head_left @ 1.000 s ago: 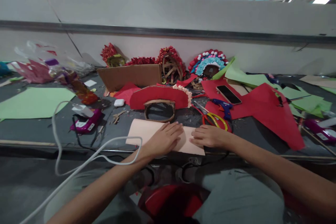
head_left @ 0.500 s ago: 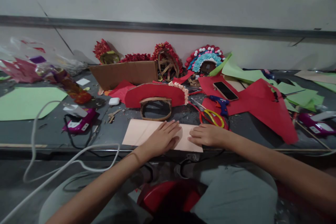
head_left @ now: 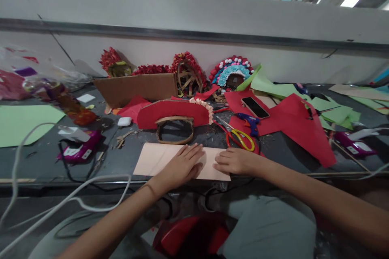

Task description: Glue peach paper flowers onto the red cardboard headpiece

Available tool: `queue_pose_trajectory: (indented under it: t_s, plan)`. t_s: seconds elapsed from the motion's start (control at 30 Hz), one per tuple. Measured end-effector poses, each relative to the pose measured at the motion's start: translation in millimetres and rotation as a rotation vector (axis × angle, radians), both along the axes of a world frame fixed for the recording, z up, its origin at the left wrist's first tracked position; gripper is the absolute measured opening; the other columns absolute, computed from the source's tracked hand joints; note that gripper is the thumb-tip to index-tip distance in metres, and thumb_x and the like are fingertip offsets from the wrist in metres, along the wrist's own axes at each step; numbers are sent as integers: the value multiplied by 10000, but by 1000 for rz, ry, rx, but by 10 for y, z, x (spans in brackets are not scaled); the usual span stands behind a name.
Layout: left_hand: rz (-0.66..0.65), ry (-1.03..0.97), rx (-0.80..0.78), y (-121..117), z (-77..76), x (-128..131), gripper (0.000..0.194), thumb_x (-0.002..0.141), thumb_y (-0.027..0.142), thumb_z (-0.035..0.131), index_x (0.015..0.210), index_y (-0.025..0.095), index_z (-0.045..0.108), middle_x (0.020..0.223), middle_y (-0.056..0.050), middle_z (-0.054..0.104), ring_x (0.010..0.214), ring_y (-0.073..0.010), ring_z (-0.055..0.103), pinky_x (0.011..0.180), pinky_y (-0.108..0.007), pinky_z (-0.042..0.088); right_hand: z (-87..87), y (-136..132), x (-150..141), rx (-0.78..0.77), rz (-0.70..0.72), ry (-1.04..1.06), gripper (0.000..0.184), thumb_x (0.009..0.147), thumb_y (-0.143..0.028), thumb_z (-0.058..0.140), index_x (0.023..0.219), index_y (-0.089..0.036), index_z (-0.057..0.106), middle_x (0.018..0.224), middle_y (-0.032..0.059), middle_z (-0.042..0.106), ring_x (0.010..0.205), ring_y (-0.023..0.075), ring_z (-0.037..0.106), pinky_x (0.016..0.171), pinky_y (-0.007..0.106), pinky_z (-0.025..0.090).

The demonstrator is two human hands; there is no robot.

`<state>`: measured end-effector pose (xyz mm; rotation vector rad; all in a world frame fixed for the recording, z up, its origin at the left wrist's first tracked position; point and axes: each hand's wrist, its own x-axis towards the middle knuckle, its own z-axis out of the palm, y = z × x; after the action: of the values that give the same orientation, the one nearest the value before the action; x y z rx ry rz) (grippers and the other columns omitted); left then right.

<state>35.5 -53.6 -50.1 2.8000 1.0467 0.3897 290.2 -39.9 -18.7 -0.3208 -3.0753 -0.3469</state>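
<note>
A pale pink sheet of paper (head_left: 154, 160) lies along the front edge of the table. My left hand (head_left: 185, 162) rests flat on its middle, fingers stretched out. On the right part of the sheet lies my right hand (head_left: 232, 161), its fingers extended over the paper. Just behind the sheet stands a red headpiece (head_left: 173, 113) with a cardboard band (head_left: 175, 141) at its base and pale ruffles (head_left: 208, 107) along its right edge. Yellow-handled scissors (head_left: 243, 139) and a blue glue gun (head_left: 249, 122) lie behind my right hand.
A phone (head_left: 255, 107) sits on red paper (head_left: 306, 129). At the back are a cardboard piece (head_left: 136, 89) and a decorated blue-and-red arch (head_left: 231, 71). A bottle (head_left: 60, 99), a purple power strip (head_left: 82, 147) and a white cable (head_left: 100, 178) are at left.
The camera view has shifted slightly, moving the table's contents left and a little down in the picture. Both hands stay on the pink paper in nearly the same places.
</note>
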Motion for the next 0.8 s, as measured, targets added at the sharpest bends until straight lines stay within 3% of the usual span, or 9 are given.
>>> queue_pose_trajectory:
  t_s: [0.47,0.7,0.8]
  plan:
    - [-25,72,-66,-22,36,-14,468,928,352,301,1347,151,345,1432,-116,362,1337,-218,278,1088,-399,214,-74,-89,-32,-126,-73,30,241,892,-149,410,1085,-134,554,1023,99,616,898,183,560,707,300,405]
    - [-28,83,-103,-16,17,-21,501,927,390,284,1358,140,334,1448,-115,333,1352,-211,244,1094,-382,188,-27,-122,-228,-316,-333,-114,186,866,-179,425,882,-157,609,894,73,607,811,163,565,710,284,403]
    - [-27,118,-108,-11,10,-10,536,928,404,259,1372,106,308,1458,-138,301,1357,-223,228,1089,-388,187,-2,-144,-380,-324,-464,-139,193,848,-177,424,921,-163,601,921,81,613,846,174,584,727,279,418]
